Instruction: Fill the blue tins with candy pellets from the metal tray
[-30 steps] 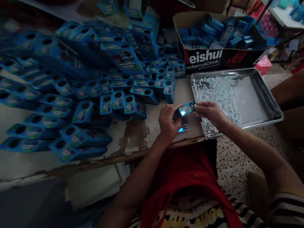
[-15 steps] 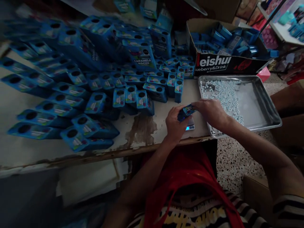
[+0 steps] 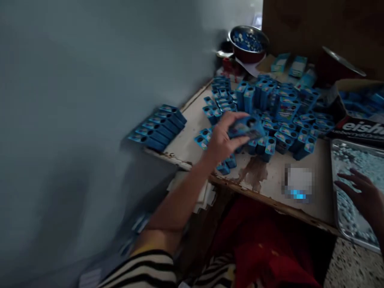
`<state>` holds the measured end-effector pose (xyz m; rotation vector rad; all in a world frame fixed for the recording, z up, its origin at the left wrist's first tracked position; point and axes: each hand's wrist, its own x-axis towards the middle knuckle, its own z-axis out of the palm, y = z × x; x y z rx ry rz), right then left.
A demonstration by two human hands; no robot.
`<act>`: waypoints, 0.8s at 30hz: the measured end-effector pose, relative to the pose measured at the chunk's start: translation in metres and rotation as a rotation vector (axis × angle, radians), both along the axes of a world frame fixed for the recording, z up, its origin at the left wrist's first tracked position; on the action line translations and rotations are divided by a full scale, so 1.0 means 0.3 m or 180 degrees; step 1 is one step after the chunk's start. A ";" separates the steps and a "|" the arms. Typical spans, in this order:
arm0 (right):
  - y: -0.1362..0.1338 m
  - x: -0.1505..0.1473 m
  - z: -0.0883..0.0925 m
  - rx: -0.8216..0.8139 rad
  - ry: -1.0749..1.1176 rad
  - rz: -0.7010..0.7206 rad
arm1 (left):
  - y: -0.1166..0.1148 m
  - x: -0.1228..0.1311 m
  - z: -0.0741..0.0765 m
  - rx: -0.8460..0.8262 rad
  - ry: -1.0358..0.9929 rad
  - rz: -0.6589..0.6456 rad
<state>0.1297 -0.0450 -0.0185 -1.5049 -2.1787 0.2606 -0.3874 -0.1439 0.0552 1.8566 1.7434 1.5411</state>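
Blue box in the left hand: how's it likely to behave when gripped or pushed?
The blue box is likely fairly stiff: its sides look straight in the left hand. It's probably light, as one hand holds it off the table. Stood upright and pushed, it may tip; the standing boxes look tall and narrow.

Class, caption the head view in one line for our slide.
Left hand grips a blue box near similar boxes; right hand is open over a tray of pale pellets.
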 end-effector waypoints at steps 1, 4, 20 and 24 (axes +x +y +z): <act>-0.017 -0.037 -0.015 -0.0102 0.0166 0.0075 | 0.026 -0.150 0.040 0.0039 0.0285 0.0278; -0.077 -0.171 -0.026 -0.0234 0.0407 0.0344 | 0.161 -0.597 0.106 -0.0135 0.0317 0.0942; -0.138 -0.871 0.136 -0.0376 0.0426 0.2382 | 0.246 -1.284 -0.183 -0.1947 -0.0038 0.0771; -0.093 -0.997 0.165 -0.0193 0.0029 0.2820 | 0.274 -1.260 -0.258 -0.1650 0.0092 0.1332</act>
